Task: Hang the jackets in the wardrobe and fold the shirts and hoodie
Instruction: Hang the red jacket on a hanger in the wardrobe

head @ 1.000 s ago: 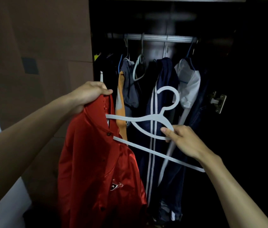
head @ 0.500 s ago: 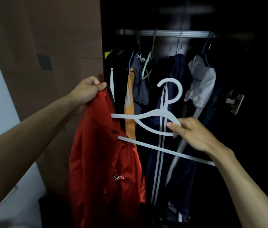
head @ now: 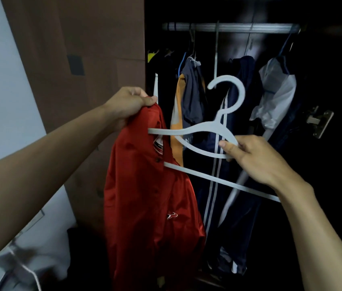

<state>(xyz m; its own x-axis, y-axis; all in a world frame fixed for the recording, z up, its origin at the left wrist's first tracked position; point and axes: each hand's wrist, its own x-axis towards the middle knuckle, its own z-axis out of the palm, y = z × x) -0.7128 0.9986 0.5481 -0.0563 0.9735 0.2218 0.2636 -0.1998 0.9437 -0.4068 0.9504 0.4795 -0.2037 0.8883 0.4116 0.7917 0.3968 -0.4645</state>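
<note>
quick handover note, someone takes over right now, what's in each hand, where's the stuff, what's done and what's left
Left hand grips the red jacket by its collar, held up in front of the open wardrobe.
Right hand pinches the white hanger near its neck; the hanger's left end is tucked inside the jacket's opening, its right end is bare.
Rail already carries several hung clothes.
Done: hanger partly in the jacket.
Left: seat both shoulders, hook it on the rail, then the other clothes; no shirts or hoodie for folding are clearly in view.
</note>
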